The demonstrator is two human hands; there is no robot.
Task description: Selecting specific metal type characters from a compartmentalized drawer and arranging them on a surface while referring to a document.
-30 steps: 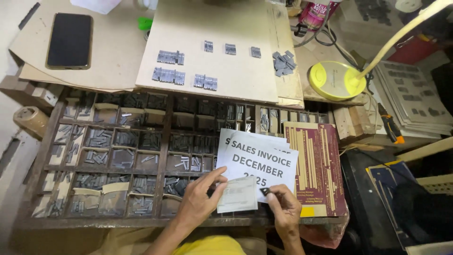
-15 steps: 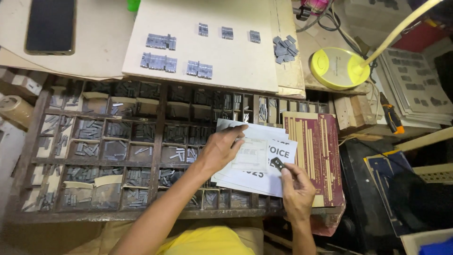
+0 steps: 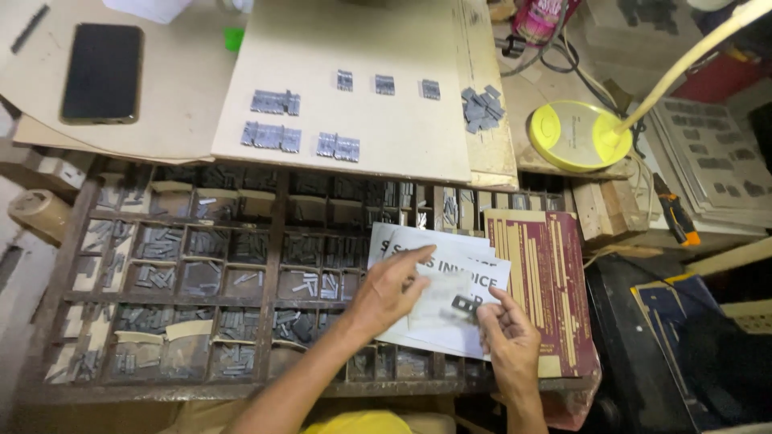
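Dark wood formed the compartmented type case [image 3: 201, 273], its small cells holding loose grey metal sorts. White printed sheets [image 3: 450, 321] lay over the case's right end, touching a maroon ruled card [image 3: 547, 289] beside them. The left hand [image 3: 390, 289] rested on the sheets, forefinger stretched out and fingers spread flat. The right hand [image 3: 507, 341] had thumb and forefinger clamped on a small metal type piece [image 3: 464, 304] just above the paper. Behind the case, a pale board [image 3: 354, 137] carried short rows of grey type, with a yellow lamp base [image 3: 575, 133] to its right and a black phone [image 3: 102, 72] on the counter [image 3: 193, 88] at the left.
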